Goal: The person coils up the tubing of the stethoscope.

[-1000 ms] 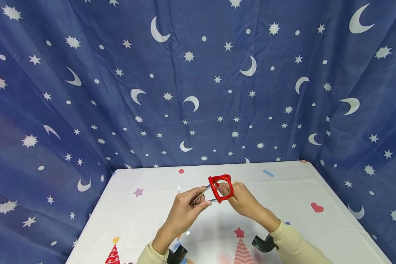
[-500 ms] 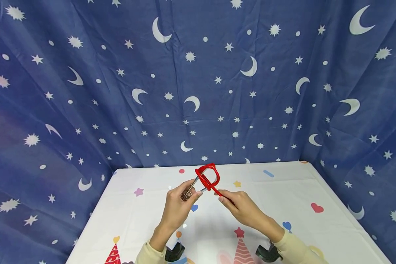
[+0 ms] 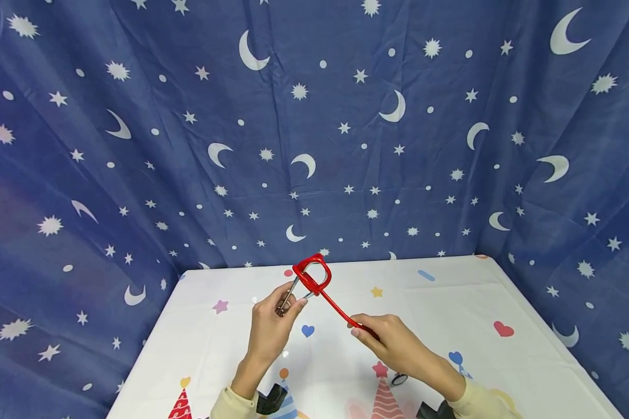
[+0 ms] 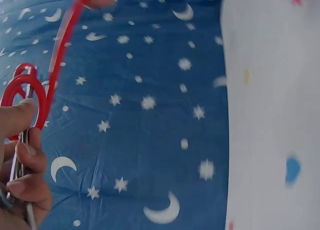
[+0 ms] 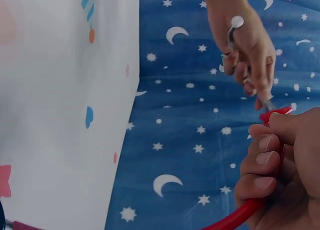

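A stethoscope with red tubing (image 3: 335, 306) is held up over the table between both hands. My left hand (image 3: 270, 326) grips its metal ear tubes (image 4: 15, 162), fingers curled round them, and a white ear tip (image 5: 237, 22) pokes out beside that hand. Just above the left fingertips, the red tubing is looped round the metal part. My right hand (image 3: 393, 342) holds the tubing farther along, fingers curled over it. Between the hands the tubing runs almost straight. The rest hangs below the right hand, where the dark ring-shaped chest piece (image 3: 399, 379) shows.
A white cloth with printed stars, hearts and party hats covers the table (image 3: 440, 302). A blue curtain (image 3: 346, 163) with moons and stars stands behind it and at both sides. Black wrist cameras sit at both sleeves.
My left hand has moved left with the looped part. The right hand has slid along the tubing, away from the loops, and moved slightly right and down, so a longer stretch shows between the hands.
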Demonstrator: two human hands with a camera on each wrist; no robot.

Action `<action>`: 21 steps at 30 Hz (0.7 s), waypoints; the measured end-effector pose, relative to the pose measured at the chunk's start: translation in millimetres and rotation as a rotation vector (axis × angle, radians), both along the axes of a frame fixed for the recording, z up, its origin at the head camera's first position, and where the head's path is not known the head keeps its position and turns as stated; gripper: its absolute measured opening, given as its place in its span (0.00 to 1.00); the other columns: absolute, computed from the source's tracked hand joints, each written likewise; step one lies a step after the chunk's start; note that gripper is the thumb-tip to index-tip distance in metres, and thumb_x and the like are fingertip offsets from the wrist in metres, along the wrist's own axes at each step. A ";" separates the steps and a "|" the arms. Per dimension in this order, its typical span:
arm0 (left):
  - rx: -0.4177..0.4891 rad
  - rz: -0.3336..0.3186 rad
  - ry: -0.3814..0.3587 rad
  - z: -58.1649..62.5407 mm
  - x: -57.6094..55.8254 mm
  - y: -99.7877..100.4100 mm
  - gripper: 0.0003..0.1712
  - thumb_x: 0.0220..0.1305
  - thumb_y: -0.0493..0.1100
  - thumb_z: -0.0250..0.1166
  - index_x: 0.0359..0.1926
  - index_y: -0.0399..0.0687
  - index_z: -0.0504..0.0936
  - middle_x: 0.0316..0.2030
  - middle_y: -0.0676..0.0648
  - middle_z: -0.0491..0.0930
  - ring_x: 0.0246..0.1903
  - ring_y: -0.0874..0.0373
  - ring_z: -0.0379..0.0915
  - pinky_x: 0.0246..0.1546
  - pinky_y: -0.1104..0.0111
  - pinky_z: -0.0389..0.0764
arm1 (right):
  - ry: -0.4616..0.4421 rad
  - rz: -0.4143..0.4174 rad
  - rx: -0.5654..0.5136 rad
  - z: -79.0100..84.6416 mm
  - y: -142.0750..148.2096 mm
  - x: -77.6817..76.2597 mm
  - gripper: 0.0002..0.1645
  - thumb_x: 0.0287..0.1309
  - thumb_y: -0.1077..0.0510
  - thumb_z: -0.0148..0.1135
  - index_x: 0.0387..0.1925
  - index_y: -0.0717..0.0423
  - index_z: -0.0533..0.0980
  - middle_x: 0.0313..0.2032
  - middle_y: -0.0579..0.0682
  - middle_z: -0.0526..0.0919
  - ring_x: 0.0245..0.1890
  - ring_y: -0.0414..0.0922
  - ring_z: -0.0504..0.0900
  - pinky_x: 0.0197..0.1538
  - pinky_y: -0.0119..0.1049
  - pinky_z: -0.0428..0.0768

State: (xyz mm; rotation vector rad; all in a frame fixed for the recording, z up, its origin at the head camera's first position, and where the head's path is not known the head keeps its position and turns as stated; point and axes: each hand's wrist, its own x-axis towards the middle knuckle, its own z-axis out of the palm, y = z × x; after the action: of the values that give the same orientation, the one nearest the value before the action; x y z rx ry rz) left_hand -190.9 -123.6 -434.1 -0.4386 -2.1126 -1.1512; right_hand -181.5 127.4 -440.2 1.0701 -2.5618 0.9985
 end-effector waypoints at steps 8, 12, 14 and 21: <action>-0.198 0.107 0.089 -11.6 -8.3 -6.0 0.22 0.51 0.43 0.71 0.47 0.39 0.79 0.23 0.54 0.75 0.18 0.71 0.63 0.19 0.83 0.64 | -0.054 0.061 0.079 8.5 3.2 10.5 0.08 0.64 0.49 0.54 0.40 0.45 0.77 0.17 0.34 0.72 0.16 0.25 0.61 0.20 0.21 0.67; -0.209 0.170 0.062 -13.6 -9.7 -9.0 0.22 0.51 0.43 0.71 0.47 0.39 0.79 0.22 0.55 0.75 0.18 0.72 0.61 0.18 0.82 0.64 | -0.107 0.138 0.167 10.3 9.1 12.9 0.13 0.65 0.48 0.51 0.46 0.47 0.75 0.16 0.35 0.72 0.16 0.24 0.63 0.22 0.21 0.69; -0.199 0.188 0.024 -15.8 -9.7 -10.2 0.23 0.51 0.43 0.72 0.47 0.39 0.80 0.22 0.55 0.75 0.17 0.72 0.60 0.18 0.81 0.64 | -0.122 0.168 0.192 10.0 12.2 15.0 0.14 0.66 0.47 0.50 0.46 0.48 0.75 0.17 0.34 0.72 0.16 0.24 0.64 0.22 0.20 0.68; -0.112 0.274 -0.098 -16.9 -9.0 -9.2 0.21 0.52 0.43 0.71 0.47 0.38 0.79 0.21 0.53 0.76 0.17 0.69 0.62 0.17 0.77 0.64 | -0.049 0.212 0.224 11.1 16.7 21.6 0.12 0.66 0.49 0.51 0.45 0.48 0.76 0.19 0.31 0.70 0.18 0.23 0.64 0.24 0.17 0.67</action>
State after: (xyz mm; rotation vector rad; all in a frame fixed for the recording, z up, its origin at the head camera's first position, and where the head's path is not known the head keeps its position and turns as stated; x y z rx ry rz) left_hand -199.9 -132.8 -451.1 -0.1382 -2.2465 -0.9166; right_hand -159.9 144.0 -429.1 1.4175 -2.6922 0.8036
